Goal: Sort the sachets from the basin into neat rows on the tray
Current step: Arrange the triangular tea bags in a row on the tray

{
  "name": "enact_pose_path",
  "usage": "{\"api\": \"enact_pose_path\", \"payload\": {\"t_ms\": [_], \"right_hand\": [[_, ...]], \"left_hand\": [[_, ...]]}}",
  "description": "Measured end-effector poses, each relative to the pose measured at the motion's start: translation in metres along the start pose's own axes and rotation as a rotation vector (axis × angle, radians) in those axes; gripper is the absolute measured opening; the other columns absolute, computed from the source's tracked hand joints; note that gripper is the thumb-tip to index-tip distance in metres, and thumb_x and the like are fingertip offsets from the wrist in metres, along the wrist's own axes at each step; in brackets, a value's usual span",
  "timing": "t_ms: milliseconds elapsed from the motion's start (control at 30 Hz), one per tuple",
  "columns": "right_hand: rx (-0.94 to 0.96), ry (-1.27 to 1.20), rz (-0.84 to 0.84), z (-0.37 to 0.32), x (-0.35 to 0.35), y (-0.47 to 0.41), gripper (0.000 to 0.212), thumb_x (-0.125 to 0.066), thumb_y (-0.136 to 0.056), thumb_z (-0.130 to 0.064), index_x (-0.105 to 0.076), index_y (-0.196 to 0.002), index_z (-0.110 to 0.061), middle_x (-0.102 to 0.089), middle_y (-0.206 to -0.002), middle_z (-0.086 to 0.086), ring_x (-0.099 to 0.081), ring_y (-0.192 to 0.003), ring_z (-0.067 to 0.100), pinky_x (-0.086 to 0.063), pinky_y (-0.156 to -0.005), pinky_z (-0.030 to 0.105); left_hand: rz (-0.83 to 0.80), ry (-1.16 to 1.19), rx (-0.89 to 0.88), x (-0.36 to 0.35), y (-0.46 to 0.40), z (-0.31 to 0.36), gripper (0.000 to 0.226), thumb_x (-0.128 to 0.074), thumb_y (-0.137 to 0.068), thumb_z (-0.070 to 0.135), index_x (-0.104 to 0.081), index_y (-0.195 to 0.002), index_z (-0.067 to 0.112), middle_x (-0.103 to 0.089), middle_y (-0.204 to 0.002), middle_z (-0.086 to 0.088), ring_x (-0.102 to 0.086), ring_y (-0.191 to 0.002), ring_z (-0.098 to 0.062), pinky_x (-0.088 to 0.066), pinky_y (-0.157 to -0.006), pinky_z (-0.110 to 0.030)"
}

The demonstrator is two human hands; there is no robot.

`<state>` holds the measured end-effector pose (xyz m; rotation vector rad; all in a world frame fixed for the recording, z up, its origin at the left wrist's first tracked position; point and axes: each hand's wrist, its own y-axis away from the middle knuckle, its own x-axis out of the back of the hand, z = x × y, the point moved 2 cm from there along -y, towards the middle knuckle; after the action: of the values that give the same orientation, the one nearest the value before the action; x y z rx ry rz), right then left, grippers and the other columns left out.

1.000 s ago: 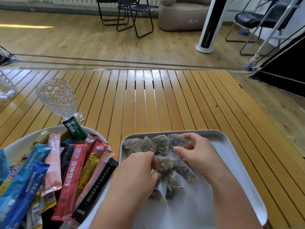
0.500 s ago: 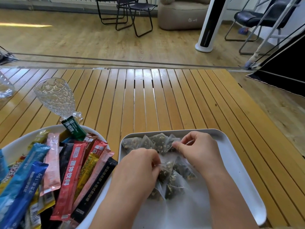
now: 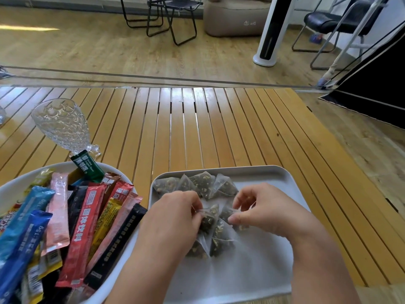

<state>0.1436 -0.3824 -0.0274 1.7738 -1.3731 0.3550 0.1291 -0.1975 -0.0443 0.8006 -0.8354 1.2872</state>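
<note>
A white tray (image 3: 282, 174) lies on the slatted table in front of me. Several clear pyramid tea bags form a row (image 3: 197, 186) along its far left edge, and a loose cluster of tea bags (image 3: 215, 235) sits in the middle. My left hand (image 3: 173, 216) pinches a tea bag (image 3: 209, 217) at the cluster's left side. My right hand (image 3: 263, 209) has its fingers curled and pinches another bag (image 3: 226, 212) at the cluster's right. A white basin (image 3: 13, 189) at the left holds several coloured stick sachets (image 3: 85, 229).
A cut-glass goblet (image 3: 63, 126) stands behind the basin, touching a green sachet (image 3: 87, 167). The table's right edge runs diagonally past the tray. Chairs, a beige pouf and a white tower fan stand on the floor beyond the table.
My right hand has drawn back from the far row toward the middle cluster, leaving a bag at the row's right end. My left hand stays at the cluster.
</note>
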Motion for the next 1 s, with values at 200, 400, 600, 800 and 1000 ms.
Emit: {"api": "enact_pose_path", "payload": {"t_ms": [200, 400, 600, 800, 1000], "right_hand": [[0.064, -0.274, 0.142, 0.016, 0.032, 0.015, 0.01, -0.081, -0.076, -0.019, -0.073, -0.069, -0.017, -0.071, -0.067, -0.002, -0.062, -0.065, 0.011, -0.05, -0.068, 0.029], [0.088, -0.248, 0.574, 0.026, 0.035, 0.0, 0.011, -0.077, -0.08, -0.019, -0.071, -0.072, -0.023, -0.069, -0.068, -0.007, -0.062, -0.068, 0.011, -0.045, -0.059, 0.023], [0.165, -0.133, 0.517, 0.017, 0.013, -0.028, 0.015, -0.076, -0.08, -0.015, -0.068, -0.083, -0.028, -0.067, -0.077, -0.013, -0.062, -0.075, -0.001, -0.046, -0.065, 0.011], [0.154, -0.173, 0.496, 0.015, 0.006, -0.034, 0.039, -0.077, -0.08, -0.02, -0.059, -0.112, -0.031, -0.061, -0.1, -0.01, -0.062, -0.088, 0.008, -0.049, -0.077, 0.023], [0.091, -0.159, 0.393, 0.015, 0.012, -0.018, 0.022, -0.082, -0.074, -0.031, -0.062, -0.083, -0.027, -0.063, -0.082, -0.01, -0.058, -0.07, 0.009, -0.043, -0.059, 0.02]], "left_hand": [[0.002, 0.005, 0.001, 0.001, 0.001, 0.002, 0.005, -0.061, -0.087, 0.04, -0.064, -0.088, 0.036, -0.062, -0.086, 0.015, -0.06, -0.081, -0.006, -0.055, -0.071, -0.032], [0.002, 0.009, -0.007, 0.001, 0.0, 0.001, 0.005, -0.061, -0.088, 0.04, -0.065, -0.088, 0.036, -0.062, -0.084, 0.016, -0.059, -0.081, -0.004, -0.055, -0.072, -0.03], [0.0, 0.003, -0.007, -0.002, -0.002, 0.0, 0.005, -0.06, -0.088, 0.04, -0.063, -0.086, 0.036, -0.061, -0.083, 0.016, -0.058, -0.081, -0.004, -0.054, -0.071, -0.031], [-0.003, 0.01, 0.0, 0.0, -0.003, 0.001, 0.006, -0.06, -0.087, 0.04, -0.063, -0.086, 0.036, -0.06, -0.082, 0.016, -0.058, -0.08, -0.004, -0.054, -0.07, -0.031], [-0.046, 0.015, -0.034, 0.001, -0.001, 0.003, 0.007, -0.058, -0.089, 0.039, -0.063, -0.094, 0.036, -0.06, -0.089, 0.016, -0.058, -0.086, -0.003, -0.053, -0.075, -0.029]]}}
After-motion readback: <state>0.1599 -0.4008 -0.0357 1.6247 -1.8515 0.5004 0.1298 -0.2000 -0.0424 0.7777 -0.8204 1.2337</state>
